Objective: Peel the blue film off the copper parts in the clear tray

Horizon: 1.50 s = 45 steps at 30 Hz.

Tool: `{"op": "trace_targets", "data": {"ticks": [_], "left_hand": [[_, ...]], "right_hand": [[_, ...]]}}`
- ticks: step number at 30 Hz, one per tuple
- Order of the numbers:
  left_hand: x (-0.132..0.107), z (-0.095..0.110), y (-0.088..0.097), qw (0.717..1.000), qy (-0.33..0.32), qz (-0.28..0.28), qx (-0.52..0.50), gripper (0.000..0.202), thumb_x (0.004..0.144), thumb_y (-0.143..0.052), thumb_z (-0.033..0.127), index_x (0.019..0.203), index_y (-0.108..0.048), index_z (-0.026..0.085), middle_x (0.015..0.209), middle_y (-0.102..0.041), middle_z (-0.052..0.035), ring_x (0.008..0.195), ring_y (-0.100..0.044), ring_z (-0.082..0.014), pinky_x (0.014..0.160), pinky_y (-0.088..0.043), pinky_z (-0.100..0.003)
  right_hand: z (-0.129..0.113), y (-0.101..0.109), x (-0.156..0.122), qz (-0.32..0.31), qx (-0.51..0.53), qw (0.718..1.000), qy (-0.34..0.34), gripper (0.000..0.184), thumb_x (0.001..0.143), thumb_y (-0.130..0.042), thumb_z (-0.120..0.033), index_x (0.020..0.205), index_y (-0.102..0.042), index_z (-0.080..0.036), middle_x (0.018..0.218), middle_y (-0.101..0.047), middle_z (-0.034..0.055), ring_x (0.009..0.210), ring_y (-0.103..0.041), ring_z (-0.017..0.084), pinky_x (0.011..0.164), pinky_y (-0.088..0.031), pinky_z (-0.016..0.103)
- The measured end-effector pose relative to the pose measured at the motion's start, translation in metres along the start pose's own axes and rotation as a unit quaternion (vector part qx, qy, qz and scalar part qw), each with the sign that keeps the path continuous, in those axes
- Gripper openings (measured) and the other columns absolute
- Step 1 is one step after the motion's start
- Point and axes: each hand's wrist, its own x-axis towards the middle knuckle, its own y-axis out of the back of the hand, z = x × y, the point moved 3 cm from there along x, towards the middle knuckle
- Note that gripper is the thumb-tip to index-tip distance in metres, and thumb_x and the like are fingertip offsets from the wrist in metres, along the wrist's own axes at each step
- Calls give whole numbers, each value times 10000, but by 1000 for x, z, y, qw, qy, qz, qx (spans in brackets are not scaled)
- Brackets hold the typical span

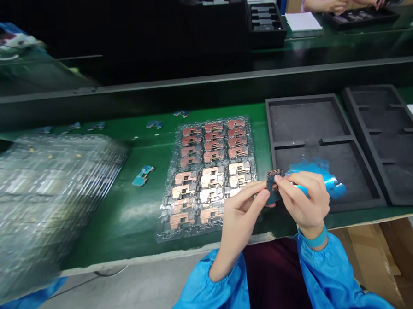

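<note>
A production room is seen with two green-topped benches, a dark rail running between them. On the near bench (102, 224), at far left, a stack of clear plastic trays (46, 204) is blurred by motion. Loose blue circuit boards (154, 124) are scattered toward the far edge of the bench, and a similar board (143, 175) is lying apart, nearer the middle. A clear blister tray (162, 235) is laid flat beyond these, filled with three columns of copper-shielded boards (211, 177). Just past its lower right corner, the left hand (239, 222) is closed in a pinch on a small circuit board (273, 185). The same board is gripped from the other side by the fingers of the right hand (304, 198), so that it is held between both hands, above the bench and just beside the blister tray. A glossy blue film (320, 178) is seen beyond those fingers, over a black foam tray (308, 121); whether it is attached to the board cannot be told. A second black foam tray (386, 140) is set just to the right. Blue sleeves (213, 292) are worn, with a teal wristband (314, 238) on the right wrist. Below the bench, at right, a cardboard box (368, 266) is seen. On the far bench, a co-worker's hands (340, 2) are held over a black tray (360, 17).
</note>
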Motion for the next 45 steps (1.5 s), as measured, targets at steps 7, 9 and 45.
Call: {"op": "trace_targets", "data": {"ticks": [7,9,45], "left_hand": [[7,-8,-2,979,104,-28,-171,385,825,-950,491,1077,-882,209,1004,-822,-82,794,-718,-186,786,-653,-323],[9,-9,-3,969,123,-53,-209,404,806,-971,475,1086,-867,204,914,-799,-58,803,-713,-174,823,-630,-297],[21,-12,7,980,85,69,-164,314,894,-861,403,1118,-831,186,1278,-784,-131,842,-713,-170,640,-577,-253]], "right_hand": [[-3,0,2,-30,34,998,34,276,993,-713,-69,1229,-741,-209,1028,-808,61,1015,-752,208,927,-657,340],[-5,-1,5,-32,55,997,35,244,999,-687,-61,1196,-731,-196,1066,-823,76,1063,-763,219,949,-669,355],[56,12,-28,-74,-132,952,-267,338,1059,-651,-347,1351,-720,-190,1396,-682,214,1323,-634,405,1063,-559,666]]}}
